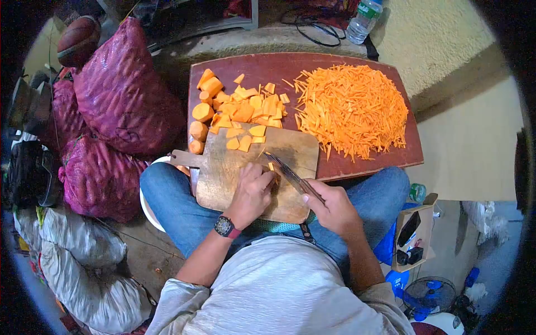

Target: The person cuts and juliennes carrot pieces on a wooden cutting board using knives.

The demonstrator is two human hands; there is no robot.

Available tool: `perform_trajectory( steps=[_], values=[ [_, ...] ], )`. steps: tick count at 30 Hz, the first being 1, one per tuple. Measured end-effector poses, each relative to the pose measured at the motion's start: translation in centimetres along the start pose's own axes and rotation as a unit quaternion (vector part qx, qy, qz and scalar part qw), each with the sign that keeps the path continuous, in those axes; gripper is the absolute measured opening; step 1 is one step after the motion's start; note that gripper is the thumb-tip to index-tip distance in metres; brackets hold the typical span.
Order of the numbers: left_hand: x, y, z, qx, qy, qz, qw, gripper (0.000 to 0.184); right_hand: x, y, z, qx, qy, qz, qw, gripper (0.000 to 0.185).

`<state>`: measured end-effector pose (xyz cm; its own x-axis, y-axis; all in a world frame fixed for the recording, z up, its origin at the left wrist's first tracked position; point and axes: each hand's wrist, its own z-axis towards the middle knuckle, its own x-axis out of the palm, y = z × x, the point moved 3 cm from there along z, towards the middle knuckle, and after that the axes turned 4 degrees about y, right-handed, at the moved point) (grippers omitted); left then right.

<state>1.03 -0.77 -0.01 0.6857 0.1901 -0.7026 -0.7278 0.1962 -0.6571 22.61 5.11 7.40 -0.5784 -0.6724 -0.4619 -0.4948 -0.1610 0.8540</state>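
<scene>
My right hand [334, 207] is wrapped around the handle of a knife [291, 176], whose dark blade points up and left over the wooden cutting board [220, 178]. My left hand [252, 188], with a watch on the wrist, has its fingers curled down on the board beside the blade. A small orange carrot piece [271, 166] shows at its fingertips; the rest of what it presses is mostly hidden. Several thin carrot slices [244, 143] lie on the board's upper part. Behind them is a heap of carrot slices and chunks [243, 111].
A large pile of carrot sticks [353, 110] covers the right of the red table [268, 62]. Filled purple mesh sacks [125, 95] stand at left, above white sacks [84, 279]. A water bottle [364, 22] stands at the back; a fan [430, 295] is at lower right.
</scene>
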Motion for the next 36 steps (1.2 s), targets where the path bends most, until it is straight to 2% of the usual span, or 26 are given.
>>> perform_trajectory(
  steps=[2,4,9,11,14,17,20,25,28,32,36],
  values=[
    [-0.2,-0.1,0.2,0.019,0.002,0.006,1.000,0.025,0.0,0.1,0.1,-0.012,0.005,0.006,1.000,0.030],
    [0.2,0.2,0.5,0.028,-0.008,0.011,1.000,0.025,-0.1,0.1,0.2,-0.011,-0.021,0.013,1.000,0.027],
    [0.8,0.3,0.6,0.030,-0.002,0.046,0.998,0.027,-0.2,0.8,0.0,0.002,0.002,-0.022,1.000,0.028],
    [0.4,0.7,0.3,0.052,-0.048,0.015,0.997,0.032,-0.1,0.8,-0.3,0.009,0.001,-0.029,1.000,0.028],
    [-0.2,1.1,0.1,0.046,-0.027,0.033,0.998,0.039,-0.1,0.8,-0.6,-0.014,-0.005,-0.078,0.997,0.032],
    [-0.5,0.7,0.1,0.033,0.004,0.068,0.997,0.044,0.0,1.7,-0.5,0.016,0.012,-0.094,0.995,0.036],
    [-0.3,0.7,0.3,0.042,-0.006,0.059,0.997,0.048,0.3,1.8,-0.6,0.068,0.050,-0.118,0.989,0.041],
    [-0.6,0.4,0.5,0.059,0.018,0.084,0.995,0.047,0.4,2.3,-0.6,0.025,0.067,-0.174,0.982,0.046],
    [-0.3,0.7,0.4,0.064,0.032,0.097,0.993,0.047,0.1,2.8,-0.6,0.049,0.099,-0.171,0.979,0.043],
    [-0.6,0.7,0.4,0.072,0.030,0.087,0.993,0.046,0.9,2.1,0.2,0.051,0.093,-0.152,0.983,0.038],
    [-0.2,0.8,0.4,0.078,0.011,0.087,0.993,0.046,1.2,1.2,1.0,0.002,0.062,-0.134,0.989,0.035]
  ],
)
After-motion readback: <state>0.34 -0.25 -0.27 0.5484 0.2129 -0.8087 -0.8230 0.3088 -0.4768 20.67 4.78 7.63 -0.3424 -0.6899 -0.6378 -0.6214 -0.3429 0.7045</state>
